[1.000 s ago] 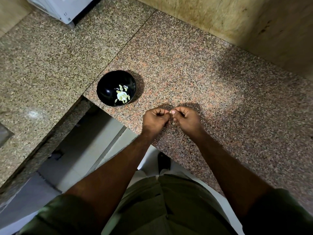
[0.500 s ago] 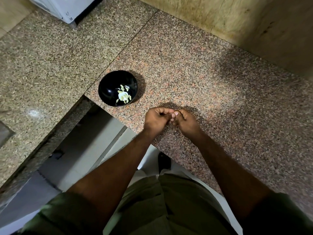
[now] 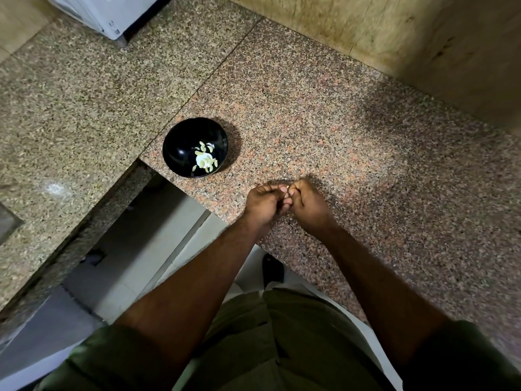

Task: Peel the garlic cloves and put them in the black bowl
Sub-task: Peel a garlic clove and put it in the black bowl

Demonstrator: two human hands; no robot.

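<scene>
Pinching one garlic clove [image 3: 287, 189] between both hands, left hand [image 3: 265, 206] and right hand [image 3: 308, 203], fingers curled tight for peeling; black bowl [image 3: 180, 142] waits at ten o'clock on your counter [image 3: 366, 165].

You have one view only: the head-worn camera looks steeply down and forward from close above the speckled pinkish granite countertop [image 3: 324, 114], its tan wall [image 3: 394, 32] at twelve o'clock.

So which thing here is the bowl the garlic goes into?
Start at the speckled granite counter and find its inner corner, where the floor shows. The black bowl sits there, beyond the left hand. It is the only dish, glossy black with pale garlic pieces inside.
</scene>
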